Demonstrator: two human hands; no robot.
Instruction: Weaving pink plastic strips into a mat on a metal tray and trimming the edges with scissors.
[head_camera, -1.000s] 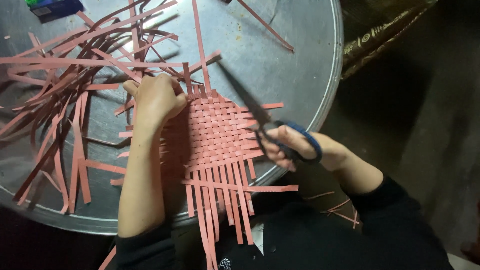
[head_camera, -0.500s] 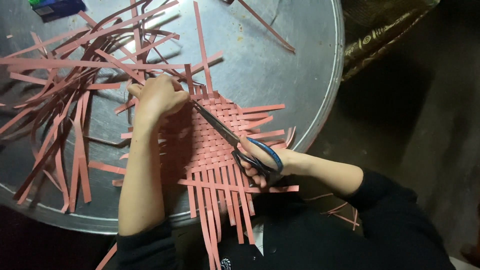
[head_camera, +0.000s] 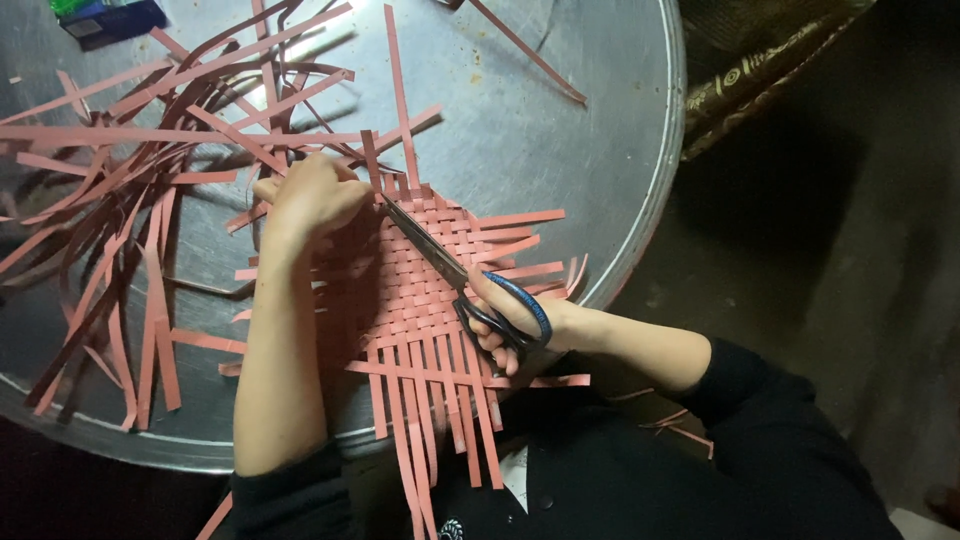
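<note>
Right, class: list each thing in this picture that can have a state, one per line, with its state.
Woven mat of pink paper strips: partly woven, loose ends sticking out.
Black-and-blue-handled scissors: held, blades lying over the mat, tips near the left hand.
Left hand: pressing the mat's far edge.
Right hand: fingers through scissor handles.
Loose pink strips: scattered, unwoven.
Round metal tray: flat beneath everything.

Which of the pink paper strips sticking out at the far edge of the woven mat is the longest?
The straight pink strip running up from the woven pink paper mat, just right of the left hand; its neighbours there are short stubs.

Woven mat (head_camera: 430, 290) lies on the tray (head_camera: 600, 150), loose strips (head_camera: 120, 200) to its left.
</note>
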